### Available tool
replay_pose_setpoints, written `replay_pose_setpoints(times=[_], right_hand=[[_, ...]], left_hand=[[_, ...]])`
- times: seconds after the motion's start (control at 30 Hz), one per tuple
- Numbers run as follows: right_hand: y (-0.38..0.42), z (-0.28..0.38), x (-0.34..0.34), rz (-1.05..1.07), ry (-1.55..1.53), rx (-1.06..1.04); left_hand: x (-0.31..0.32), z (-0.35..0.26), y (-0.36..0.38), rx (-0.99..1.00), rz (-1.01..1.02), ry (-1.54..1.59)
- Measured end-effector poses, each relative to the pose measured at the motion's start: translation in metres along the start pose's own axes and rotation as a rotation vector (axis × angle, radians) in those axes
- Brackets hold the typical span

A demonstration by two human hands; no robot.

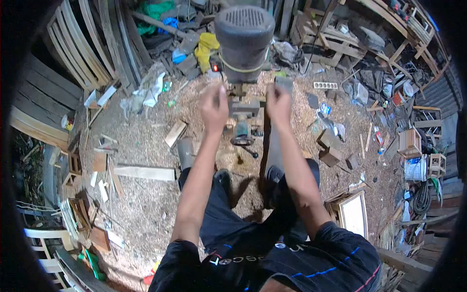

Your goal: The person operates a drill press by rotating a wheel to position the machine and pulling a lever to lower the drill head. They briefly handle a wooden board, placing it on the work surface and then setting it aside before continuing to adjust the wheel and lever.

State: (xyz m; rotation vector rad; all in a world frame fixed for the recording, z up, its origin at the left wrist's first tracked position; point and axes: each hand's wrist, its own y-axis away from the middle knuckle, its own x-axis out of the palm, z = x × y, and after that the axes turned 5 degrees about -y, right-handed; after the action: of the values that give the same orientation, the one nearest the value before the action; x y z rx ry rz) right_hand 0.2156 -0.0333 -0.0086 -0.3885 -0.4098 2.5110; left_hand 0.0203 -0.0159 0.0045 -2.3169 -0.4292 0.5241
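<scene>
A machine with a dark, vented motor housing (244,36) stands upright in front of me. Below the motor is a grey metal block (244,108), and lower still a handwheel (242,141) with a dark knob. My left hand (215,111) is raised at the left side of the machine, fingers curled and thumb up. On the opposite side, my right hand (278,106) is also curled, over a long grey board (275,151) that runs back towards my legs. Whatever either hand holds, if anything, is hidden by the fingers.
Wood shavings (146,194) cover the floor. A pale plank (146,173) and a wood block (176,133) lie left; dark wood blocks (331,148) lie right. Curved wooden pieces (78,48) lean at the back left. A white power strip (325,85) sits at the back right.
</scene>
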Motion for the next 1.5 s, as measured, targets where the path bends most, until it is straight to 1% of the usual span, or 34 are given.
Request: replay_pose_setpoints(times=[0.03, 0.07, 0.1, 0.13, 0.2, 0.27, 0.33, 0.37, 0.4, 0.47, 0.5, 0.53, 0.57, 0.67, 0.8, 0.83, 0.93, 0.97, 1.03, 1.1, 1.2, 1.3, 1.4, 1.5], right_hand=[[-0.046, -0.001, 0.002, -0.132, -0.125, -0.152], [-0.086, 0.032, -0.006, -0.140, -0.308, -0.223], [-0.121, 0.065, -0.009, -0.179, -0.344, -0.257], [-0.155, 0.087, -0.008, -0.215, -0.379, -0.290], [-0.241, 0.086, 0.019, -0.167, -0.499, -0.268], [-0.299, 0.089, 0.033, -0.024, -0.234, -0.162], [-0.339, 0.089, 0.051, 0.031, -0.064, -0.086], [-0.350, 0.078, 0.059, 0.062, 0.025, -0.028], [-0.369, 0.067, 0.070, 0.065, -0.019, -0.004], [-0.393, 0.044, 0.097, 0.087, -0.108, 0.046], [-0.366, 0.076, 0.081, 0.146, -0.196, 0.095], [-0.356, 0.084, 0.087, -0.055, -0.238, 0.025], [-0.350, 0.094, 0.080, -0.053, -0.278, 0.020], [-0.338, 0.129, 0.056, 0.055, -0.428, 0.051], [-0.299, 0.159, 0.027, 0.105, -0.534, 0.080], [-0.286, 0.163, 0.021, 0.114, -0.553, 0.088], [-0.258, 0.168, 0.006, 0.129, -0.592, 0.114], [-0.255, 0.164, 0.003, 0.120, -0.596, 0.114], [-0.248, 0.148, 0.003, 0.083, -0.594, 0.085], [-0.232, 0.156, 0.005, 0.033, -0.636, 0.056], [-0.215, 0.164, 0.006, -0.011, -0.588, -0.012], [-0.205, 0.156, 0.008, 0.024, -0.748, -0.113], [-0.186, 0.159, -0.002, 0.015, -0.714, -0.067], [-0.164, 0.154, -0.006, 0.010, -0.712, -0.112]], left_hand=[[-0.001, -0.031, -0.041, 0.073, -0.117, 0.023], [0.000, -0.058, -0.079, 0.209, -0.203, 0.053], [0.006, -0.079, -0.111, 0.346, -0.293, 0.084], [0.016, -0.091, -0.138, 0.402, -0.299, 0.098], [0.039, -0.110, -0.175, 0.506, -0.311, 0.122], [0.059, -0.120, -0.184, 0.386, -0.231, -0.008], [0.067, -0.117, -0.185, 0.329, -0.244, -0.091], [0.067, -0.115, -0.182, 0.296, -0.229, -0.113], [0.066, -0.114, -0.184, 0.268, -0.221, -0.135], [0.066, -0.113, -0.183, 0.286, -0.218, -0.130], [0.066, -0.113, -0.185, 0.288, -0.219, -0.129], [0.065, -0.114, -0.185, 0.289, -0.213, -0.127], [0.065, -0.114, -0.185, 0.294, -0.218, -0.121], [0.066, -0.113, -0.181, 0.300, -0.234, -0.137], [0.070, -0.104, -0.173, 0.280, -0.226, -0.148], [0.070, -0.101, -0.173, 0.302, -0.229, -0.139], [0.068, -0.092, -0.166, 0.446, -0.211, -0.143], [0.067, -0.091, -0.165, 0.509, -0.239, -0.139], [0.069, -0.088, -0.163, 0.489, -0.223, -0.160], [0.069, -0.087, -0.163, 0.495, -0.227, -0.182], [0.072, -0.085, -0.165, 0.516, -0.280, -0.184], [0.074, -0.083, -0.164, 0.529, -0.289, -0.188], [0.069, -0.086, -0.161, 0.534, -0.255, -0.228], [0.063, -0.098, -0.157, 0.465, -0.171, -0.205]])
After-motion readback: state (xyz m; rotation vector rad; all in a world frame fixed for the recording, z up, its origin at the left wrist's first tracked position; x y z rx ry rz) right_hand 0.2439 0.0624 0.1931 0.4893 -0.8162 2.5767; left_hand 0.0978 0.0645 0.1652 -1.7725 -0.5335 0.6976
